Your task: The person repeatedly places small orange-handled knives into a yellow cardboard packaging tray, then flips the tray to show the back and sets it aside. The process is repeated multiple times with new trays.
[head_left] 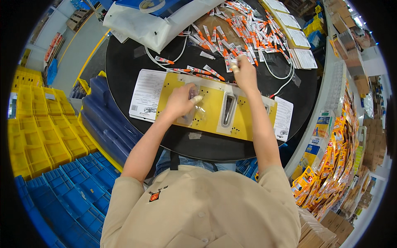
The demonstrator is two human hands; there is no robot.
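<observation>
Stacked yellow and blue crates ring a round black counter (124, 62) carrying a yellow jig (206, 111) with two slots. Left hand (180, 101) presses flat on a clear blister (194, 110) in the left slot, while right hand (244, 73) pinches a small tube (234, 65) at the edge of the tube pile (235, 29). By my judgement packing has barely started: the right slot (228, 110) looks empty and most tubes remain loose.

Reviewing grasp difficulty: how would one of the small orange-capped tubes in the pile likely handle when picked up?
Probably light: the right hand reaches the orange-capped tubes with fingertips only. Likely apt to slide, since they lie loosely heaped. Their flat ends probably limit rolling.
</observation>
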